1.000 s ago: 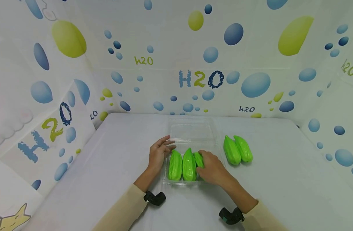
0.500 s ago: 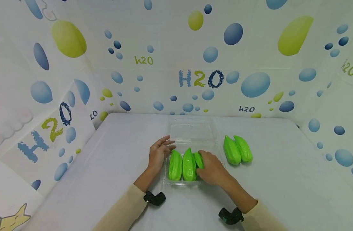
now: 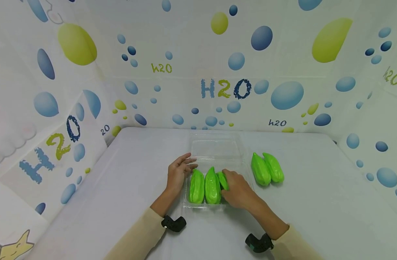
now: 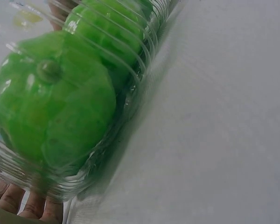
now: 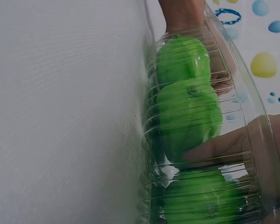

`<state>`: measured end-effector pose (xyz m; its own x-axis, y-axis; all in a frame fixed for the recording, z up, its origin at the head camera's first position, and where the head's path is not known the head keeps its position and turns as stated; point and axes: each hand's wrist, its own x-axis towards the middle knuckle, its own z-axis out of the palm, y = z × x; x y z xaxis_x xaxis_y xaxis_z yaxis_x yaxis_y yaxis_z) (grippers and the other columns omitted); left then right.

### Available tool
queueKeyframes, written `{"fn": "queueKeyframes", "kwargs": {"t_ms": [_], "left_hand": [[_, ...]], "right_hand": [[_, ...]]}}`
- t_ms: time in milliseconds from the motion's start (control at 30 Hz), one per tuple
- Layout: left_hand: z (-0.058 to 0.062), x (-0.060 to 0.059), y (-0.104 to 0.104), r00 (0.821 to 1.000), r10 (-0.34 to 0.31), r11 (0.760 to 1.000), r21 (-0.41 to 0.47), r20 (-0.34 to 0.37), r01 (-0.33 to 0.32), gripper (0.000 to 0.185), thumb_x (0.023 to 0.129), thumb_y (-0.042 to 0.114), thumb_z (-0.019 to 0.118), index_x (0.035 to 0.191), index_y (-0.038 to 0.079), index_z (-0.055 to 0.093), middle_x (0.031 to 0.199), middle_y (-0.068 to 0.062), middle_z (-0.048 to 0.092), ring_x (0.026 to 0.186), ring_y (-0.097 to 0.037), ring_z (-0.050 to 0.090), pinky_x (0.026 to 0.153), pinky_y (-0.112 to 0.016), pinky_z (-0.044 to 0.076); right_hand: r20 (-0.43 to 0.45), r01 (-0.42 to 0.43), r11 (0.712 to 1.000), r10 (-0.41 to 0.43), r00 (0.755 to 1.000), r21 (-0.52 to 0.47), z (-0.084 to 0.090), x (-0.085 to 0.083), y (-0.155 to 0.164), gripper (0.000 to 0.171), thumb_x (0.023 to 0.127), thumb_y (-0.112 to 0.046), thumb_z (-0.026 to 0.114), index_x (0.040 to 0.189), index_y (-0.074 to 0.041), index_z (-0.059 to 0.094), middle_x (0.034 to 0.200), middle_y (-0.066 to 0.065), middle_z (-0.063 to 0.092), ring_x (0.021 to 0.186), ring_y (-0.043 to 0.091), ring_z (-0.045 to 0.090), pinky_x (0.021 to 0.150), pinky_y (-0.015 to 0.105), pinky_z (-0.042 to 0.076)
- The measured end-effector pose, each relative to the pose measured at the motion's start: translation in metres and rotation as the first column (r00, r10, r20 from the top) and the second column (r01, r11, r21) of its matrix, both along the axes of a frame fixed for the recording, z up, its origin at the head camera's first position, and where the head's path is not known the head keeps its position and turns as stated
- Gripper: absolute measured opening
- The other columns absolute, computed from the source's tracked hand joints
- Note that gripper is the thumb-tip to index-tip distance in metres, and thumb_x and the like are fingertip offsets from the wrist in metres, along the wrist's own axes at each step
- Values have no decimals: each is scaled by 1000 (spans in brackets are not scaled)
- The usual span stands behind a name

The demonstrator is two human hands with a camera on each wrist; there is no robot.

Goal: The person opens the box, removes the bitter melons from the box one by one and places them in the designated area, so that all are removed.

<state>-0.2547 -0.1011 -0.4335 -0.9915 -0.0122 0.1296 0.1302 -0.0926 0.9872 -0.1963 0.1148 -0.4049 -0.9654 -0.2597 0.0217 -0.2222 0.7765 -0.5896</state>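
Note:
A clear plastic clamshell tray (image 3: 203,206) sits mid-table, its lid (image 3: 216,148) lying open behind it. In the tray lie three green chayotes: the left chayote (image 3: 197,187), the middle chayote (image 3: 213,186) and a third chayote (image 3: 222,179). My right hand (image 3: 227,177) grips that third one, fingers curled over it beside the middle one. My left hand (image 3: 189,164) rests with relaxed fingers against the tray's left wall. The left wrist view shows a chayote (image 4: 56,107) through the ribbed plastic, with fingertips (image 4: 18,205) below. In the right wrist view a finger (image 5: 214,149) presses beside the chayotes (image 5: 189,116).
Two more chayotes (image 3: 261,169) (image 3: 274,167) lie side by side on the white table (image 3: 315,202) to the right of the tray. Walls printed with bubbles close in the table at the back and on both sides.
My right hand has edged slightly left with the third chayote, closer to the middle one. The left hand and the tray have stayed put.

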Motion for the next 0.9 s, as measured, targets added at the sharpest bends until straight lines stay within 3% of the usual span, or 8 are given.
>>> {"fn": "queueKeyframes", "kwargs": {"t_ms": [133,333,533,900], "left_hand": [[0,0,0,1000,-1,1000,5,1,1,55,89,-8,40,144,-5,50,130,-24,64,114,-38,67,87,-26,55],[-1,0,0,1000,4,1000,3,-1,-4,55,90,-7,40,143,-5,51,130,-24,64,114,-38,67,84,-24,54],[0,1,0,1000,8,1000,-10,-1,-8,55,90,-7,40,143,-4,51,129,-23,65,114,-37,67,85,-26,55],[0,0,0,1000,12,1000,-20,-4,-12,54,90,-7,40,143,-4,51,128,-23,66,113,-37,67,87,-28,55]], "right_hand": [[3,-6,1000,6,1000,5,0,0,0,63,90,-3,64,148,9,42,139,28,54,123,37,54,95,51,47],[-4,-10,999,10,1000,41,0,1,-2,62,93,-8,64,149,8,42,141,28,52,121,38,54,93,51,48],[-11,-20,997,21,1000,69,-2,1,-2,59,98,-11,59,150,8,39,145,30,48,133,47,47,102,57,45],[16,-34,998,33,999,46,0,1,-1,57,101,-12,51,152,9,36,148,31,44,138,48,42,110,59,39]]}}
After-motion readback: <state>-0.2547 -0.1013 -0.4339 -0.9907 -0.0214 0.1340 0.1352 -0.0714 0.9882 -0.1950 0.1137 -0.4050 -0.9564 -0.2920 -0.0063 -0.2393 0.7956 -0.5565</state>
